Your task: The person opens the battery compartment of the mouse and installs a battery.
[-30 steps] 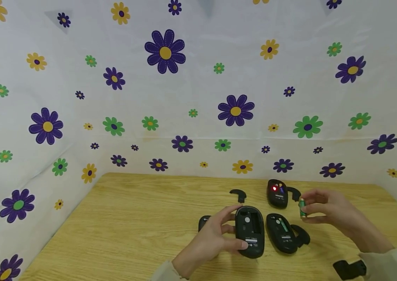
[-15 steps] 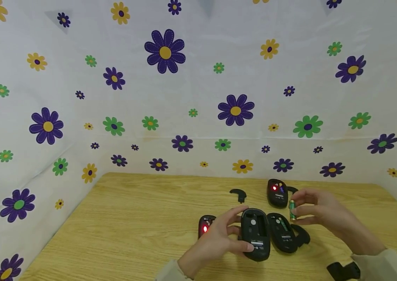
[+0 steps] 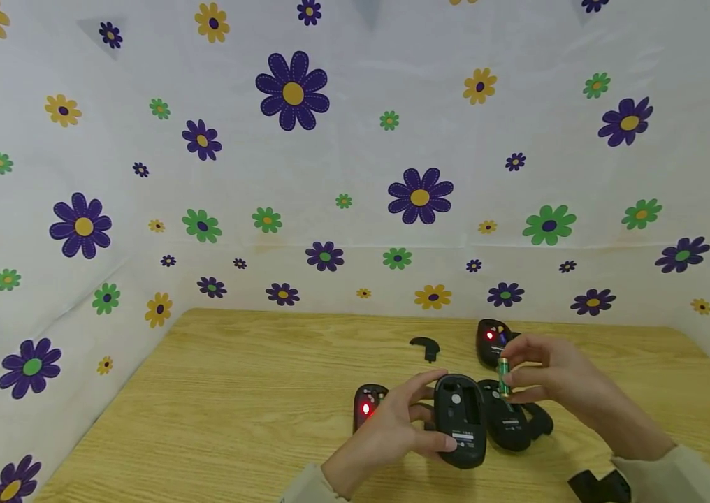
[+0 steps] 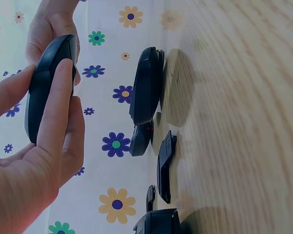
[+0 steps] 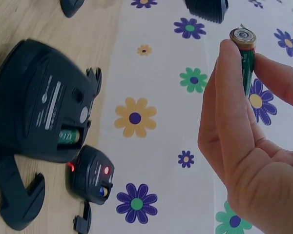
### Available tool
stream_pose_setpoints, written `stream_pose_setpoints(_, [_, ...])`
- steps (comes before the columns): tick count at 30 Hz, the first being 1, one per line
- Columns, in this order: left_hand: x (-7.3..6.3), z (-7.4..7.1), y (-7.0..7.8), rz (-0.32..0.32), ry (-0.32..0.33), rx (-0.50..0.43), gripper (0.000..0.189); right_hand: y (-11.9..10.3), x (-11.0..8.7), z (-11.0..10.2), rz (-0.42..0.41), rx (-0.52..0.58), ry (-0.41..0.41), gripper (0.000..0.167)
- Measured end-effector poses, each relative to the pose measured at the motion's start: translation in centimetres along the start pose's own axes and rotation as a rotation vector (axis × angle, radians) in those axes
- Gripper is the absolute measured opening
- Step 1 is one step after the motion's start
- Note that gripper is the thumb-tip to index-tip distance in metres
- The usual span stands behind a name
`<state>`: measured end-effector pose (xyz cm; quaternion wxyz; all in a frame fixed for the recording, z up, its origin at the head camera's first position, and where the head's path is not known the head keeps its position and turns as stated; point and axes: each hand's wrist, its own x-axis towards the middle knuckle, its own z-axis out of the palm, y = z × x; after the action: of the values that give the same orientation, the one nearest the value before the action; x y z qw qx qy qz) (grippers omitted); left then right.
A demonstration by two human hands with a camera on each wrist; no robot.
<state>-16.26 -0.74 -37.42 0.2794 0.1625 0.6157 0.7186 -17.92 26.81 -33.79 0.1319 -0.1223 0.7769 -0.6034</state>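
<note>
My left hand (image 3: 393,426) grips a black computer mouse (image 3: 460,429), its underside turned up with the long battery bay uncovered and nothing in it. Thumb and fingers hold it by the sides, as the left wrist view shows the mouse (image 4: 46,92) raised off the table. My right hand (image 3: 559,377) pinches a green AA-type battery (image 3: 503,378) upright, to the right of that mouse and apart from it. In the right wrist view the battery's (image 5: 244,58) flat end faces up. Beneath the right hand lies another upturned mouse (image 3: 511,429), with a green battery (image 5: 69,136) in its bay.
Two more upturned mice show a red light: one mouse (image 3: 484,349) at the back, another mouse (image 3: 364,404) partly behind my left hand. Loose black battery covers lie about: one cover (image 3: 428,347) behind, one cover (image 3: 541,420) at right, and dark pieces (image 3: 600,487) near the right sleeve.
My right hand has moved left with the battery, closer to the held mouse. The left hand has shifted slightly right with the mouse, uncovering the red-lit mouse at left.
</note>
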Motion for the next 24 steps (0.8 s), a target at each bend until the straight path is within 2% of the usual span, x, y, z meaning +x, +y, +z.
stream_pose_setpoints(5, [0.0,0.1,0.2,-0.013,0.001,0.009,0.082,-0.7,0.1,0.9,-0.035,0.026,-0.010,0.028])
stream_pose_setpoints(17, [-0.1,0.0,0.3,-0.006,0.001,-0.023,0.082,-1.8,0.2,2.8,-0.048,0.030,-0.025,0.027])
stream_pose_setpoints(24, [-0.2,-0.1,0.4,-0.032,0.012,-0.007,0.084,-2.2,0.1,3.8,-0.098,-0.042,0.004,0.029])
